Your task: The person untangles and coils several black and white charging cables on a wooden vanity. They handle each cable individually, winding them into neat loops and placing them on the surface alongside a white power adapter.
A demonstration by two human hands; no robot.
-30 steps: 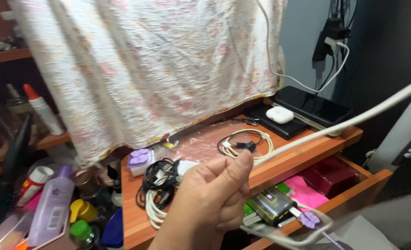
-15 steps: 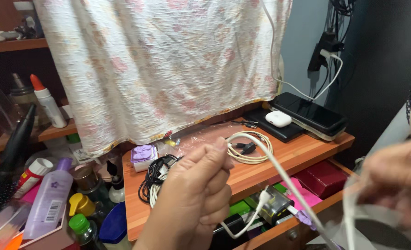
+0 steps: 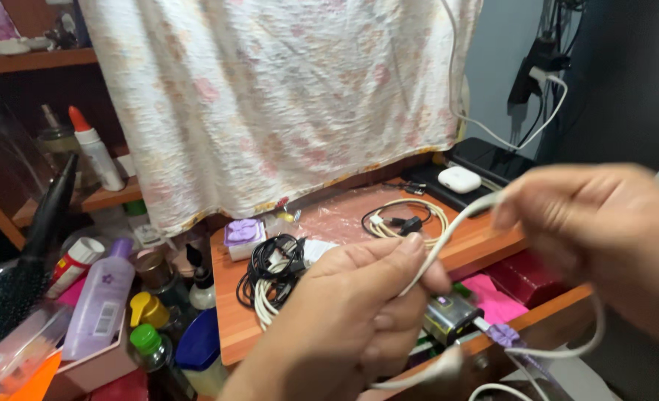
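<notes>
1. A white cable (image 3: 448, 236) runs taut between the two hands, in the air above the front edge of the wooden shelf (image 3: 233, 327); its slack loops down below the right hand and ends in a blurred white plug near the lower middle of the view.
2. The left hand (image 3: 352, 319) is closed on the cable, pinching it between thumb and forefinger, with the other fingers curled in.
3. The right hand (image 3: 604, 238) is blurred; its fingertips close on the cable's upper end.
4. Behind the hands, a coiled cream cable (image 3: 407, 220) lies on the shelf, with a tangle of black and white cables (image 3: 270, 275) to its left.
5. A white earbud case (image 3: 459, 179) sits on a dark flat device at the shelf's back right.
6. An open drawer (image 3: 545, 312) below the shelf holds pink and red items.
7. A floral cloth (image 3: 270, 96) hangs behind the shelf.
8. Bottles crowd the lower left, among them a lilac bottle (image 3: 101, 301).
</notes>
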